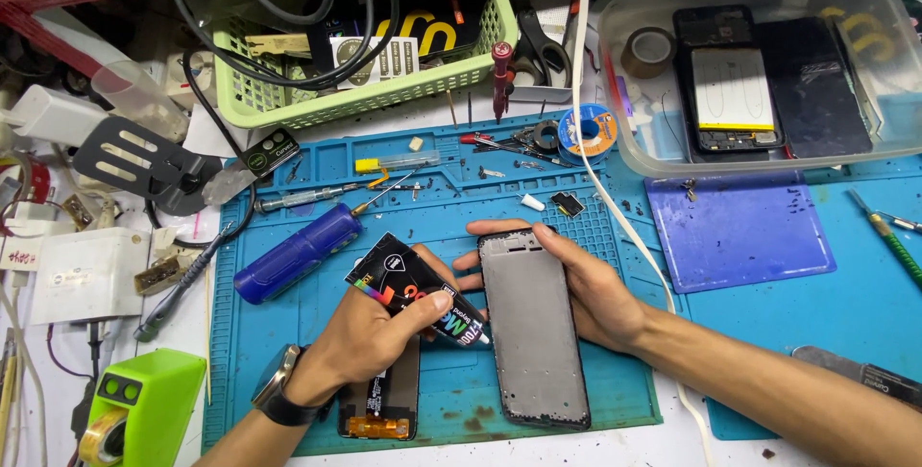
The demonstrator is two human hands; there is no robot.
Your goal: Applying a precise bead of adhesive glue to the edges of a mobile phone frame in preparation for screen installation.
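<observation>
Black glue tube [415, 289] in left hand [370, 337], nozzle touching phone frame [533, 332].

The flat rubber work mat [432, 400] on the worktop is teal blue, with brownish stains near its lower edge. The oblong phone frame [534, 332] is dull grey with a black rim. The squeezable adhesive tube [411, 286] in the left hand [375, 332] is black with white lettering and a rainbow-coloured stripe. The fat cylindrical screwdriver handle [296, 254] is deep blue. The perforated plastic basket [365, 92] is pale green. The small square silicone pad [738, 232] is violet-blue. The boxy tape dispenser [144, 400] is bright lime green.
</observation>
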